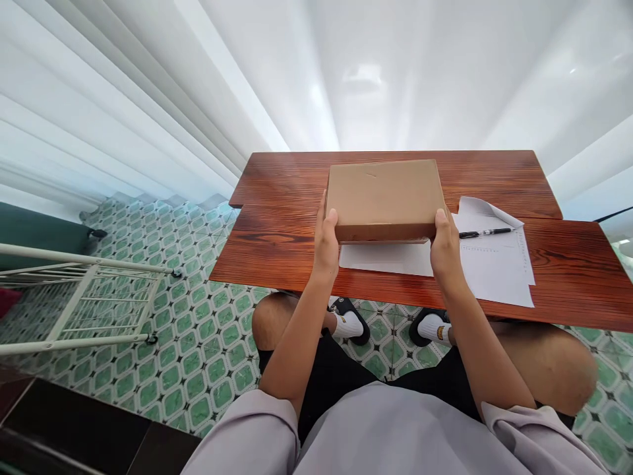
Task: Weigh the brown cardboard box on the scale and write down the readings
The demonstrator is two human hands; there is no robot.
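Cardboard box (386,198) sits mid-bench (277,218), dead ahead at 12 o'clock, long axis 9-to-3. Left hand (326,247) clamps its near-left corner, right hand (446,249) the near-right; equal reach. Paper sheets (494,270) lie under its near edge, pen (487,232) at 3 o'clock.

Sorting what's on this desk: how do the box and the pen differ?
The box is brown, broad and flat-topped; the pen is thin, black and silver. The left hand and right hand hold the box at its near corners; the pen lies untouched on the paper. Both are over the table.
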